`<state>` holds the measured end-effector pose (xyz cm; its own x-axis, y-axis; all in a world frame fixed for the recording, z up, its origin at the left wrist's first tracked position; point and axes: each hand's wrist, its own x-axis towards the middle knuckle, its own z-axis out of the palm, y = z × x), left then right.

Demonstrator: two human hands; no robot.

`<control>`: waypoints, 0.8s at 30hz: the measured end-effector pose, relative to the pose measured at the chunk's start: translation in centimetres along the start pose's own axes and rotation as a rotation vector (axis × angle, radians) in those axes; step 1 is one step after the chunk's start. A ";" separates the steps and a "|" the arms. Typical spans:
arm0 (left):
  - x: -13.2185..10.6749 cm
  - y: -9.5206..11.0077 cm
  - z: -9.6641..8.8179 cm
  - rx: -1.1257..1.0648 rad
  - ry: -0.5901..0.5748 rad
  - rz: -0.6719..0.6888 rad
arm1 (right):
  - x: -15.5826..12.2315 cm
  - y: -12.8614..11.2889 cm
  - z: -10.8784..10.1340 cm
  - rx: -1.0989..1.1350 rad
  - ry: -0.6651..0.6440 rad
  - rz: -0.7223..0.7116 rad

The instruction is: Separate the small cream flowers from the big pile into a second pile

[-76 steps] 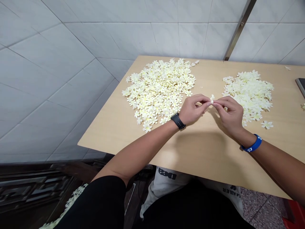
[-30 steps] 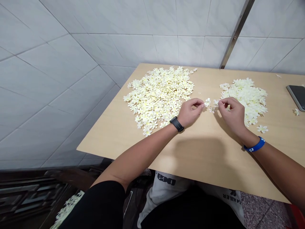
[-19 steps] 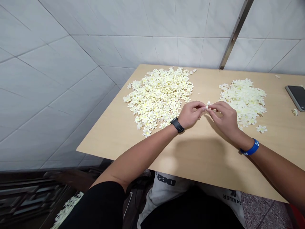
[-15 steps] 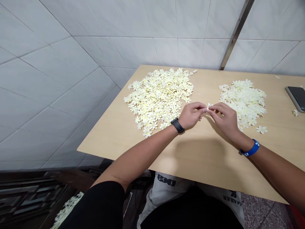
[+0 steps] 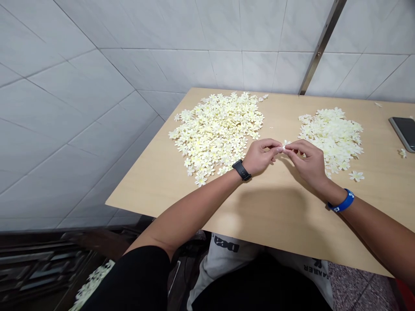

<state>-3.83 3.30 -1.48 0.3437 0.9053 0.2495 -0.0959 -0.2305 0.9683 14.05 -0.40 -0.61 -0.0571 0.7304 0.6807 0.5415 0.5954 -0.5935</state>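
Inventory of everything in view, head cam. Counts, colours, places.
larger blossom pile: 1, cream-white, left part of table
smaller blossom pile: 1, cream-white, right part of table
loose blossoms: 2, cream-white, right of smaller pile
pinched blossom: 1, cream-white, between fingertips
table: 1, light wood, under the piles
phone: 1, dark, far right of table
wall tiles: many, white, behind table
metal strip: 1, grey-brown, on wall
low blossoms: many, cream-white, below table, lower left
watch: 1, black, left wrist
wristband: 1, blue, right wrist
left hand: 1, over table
right hand: 1, over table
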 end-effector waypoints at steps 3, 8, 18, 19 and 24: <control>0.0 0.0 0.0 -0.005 -0.006 -0.002 | 0.1 0.0 0.0 0.008 -0.002 -0.008; 0.0 0.2 0.0 -0.008 -0.012 0.010 | 0.0 0.0 -0.1 0.014 -0.001 0.000; -0.2 0.4 -0.1 0.052 -0.041 0.053 | 0.0 -0.1 -0.2 0.026 -0.019 0.026; -0.2 0.4 -0.1 0.062 -0.046 0.065 | 0.0 -0.1 -0.3 0.029 -0.021 0.025; -0.3 0.6 -0.2 0.160 -0.048 0.146 | 0.1 -0.3 -0.3 0.031 -0.006 0.040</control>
<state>-4.19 2.96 -0.97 0.3812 0.8413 0.3832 0.0003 -0.4147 0.9100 14.14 -0.61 -0.22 -0.0411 0.7559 0.6533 0.5174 0.5755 -0.6333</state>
